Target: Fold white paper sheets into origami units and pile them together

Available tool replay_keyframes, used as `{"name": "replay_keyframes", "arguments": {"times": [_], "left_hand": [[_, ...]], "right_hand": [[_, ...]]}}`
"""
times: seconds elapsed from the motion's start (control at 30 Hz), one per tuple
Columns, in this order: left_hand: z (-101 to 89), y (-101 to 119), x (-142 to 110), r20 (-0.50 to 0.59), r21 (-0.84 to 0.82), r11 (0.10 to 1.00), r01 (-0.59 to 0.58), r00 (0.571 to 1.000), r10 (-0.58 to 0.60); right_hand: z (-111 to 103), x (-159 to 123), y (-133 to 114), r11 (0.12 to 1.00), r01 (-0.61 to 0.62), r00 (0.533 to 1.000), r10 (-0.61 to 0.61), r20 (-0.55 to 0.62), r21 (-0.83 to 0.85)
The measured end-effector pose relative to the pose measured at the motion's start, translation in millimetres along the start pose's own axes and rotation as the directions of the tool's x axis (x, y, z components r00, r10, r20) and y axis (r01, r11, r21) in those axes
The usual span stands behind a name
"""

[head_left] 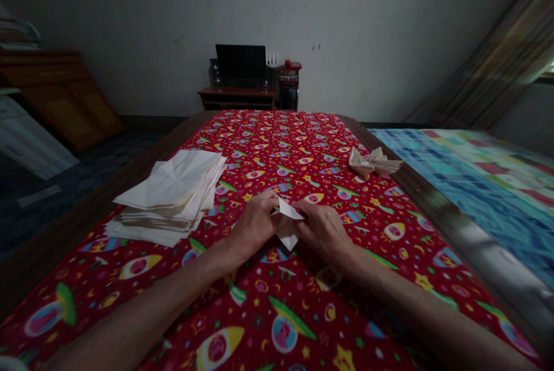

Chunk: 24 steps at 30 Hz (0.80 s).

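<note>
A small piece of folded white paper (288,232) is held between my two hands, just above the red patterned cloth (277,175). My left hand (256,220) pinches its left side, fingers closed. On the other side my right hand (324,227) grips the right edge, also closed. One flap stands up between the fingertips and a pointed corner hangs toward me. To the left lies a stack of creased white paper sheets (173,186). Off to the right sit folded paper pieces (374,162) with fanned, pleated ends.
The cloth covers a table with a dark wooden edge (428,203). Beyond its far end stand a monitor (241,62) with speakers and a red telephone (292,64). A bed with a blue checked cover (467,186) is on the right, a wooden cabinet (64,100) on the left.
</note>
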<state>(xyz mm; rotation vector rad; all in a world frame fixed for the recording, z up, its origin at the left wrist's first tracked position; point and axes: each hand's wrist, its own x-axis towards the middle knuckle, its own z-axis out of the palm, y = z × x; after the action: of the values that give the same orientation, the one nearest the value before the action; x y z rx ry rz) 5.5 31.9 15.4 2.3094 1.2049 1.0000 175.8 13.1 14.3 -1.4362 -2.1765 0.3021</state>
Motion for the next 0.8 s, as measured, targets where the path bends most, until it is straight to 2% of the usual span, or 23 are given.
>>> {"name": "replay_keyframes", "arguments": {"times": [0.13,0.27,0.37,0.57,0.8], "left_hand": [[0.7,-4.5,-0.5,0.028,-0.023,0.997,-0.069,0.997,0.069],[4.2,-4.6,-3.7,0.116,0.039,0.998,-0.041,0.993,0.036],[4.2,-4.1,-7.1,0.172,0.123,0.990,-0.061,0.984,0.039],[-2.9,-4.3,-13.9,0.291,0.224,0.959,-0.172,0.951,0.103],[-3.0,-2.2,-19.8,0.328,0.362,0.895,-0.260,0.934,0.139]], "right_hand": [[1.3,-2.7,2.6,0.987,0.038,0.999,-0.034,0.030,-0.155],[3.2,-3.5,3.0,0.944,0.050,0.997,-0.027,0.075,-0.325],[1.7,-4.3,1.6,0.913,0.047,0.996,-0.012,0.088,-0.404],[-1.0,-7.9,4.5,0.911,0.094,0.991,-0.047,0.126,-0.402],[2.3,-9.4,11.9,0.890,0.183,0.981,-0.140,0.131,-0.418]]}}
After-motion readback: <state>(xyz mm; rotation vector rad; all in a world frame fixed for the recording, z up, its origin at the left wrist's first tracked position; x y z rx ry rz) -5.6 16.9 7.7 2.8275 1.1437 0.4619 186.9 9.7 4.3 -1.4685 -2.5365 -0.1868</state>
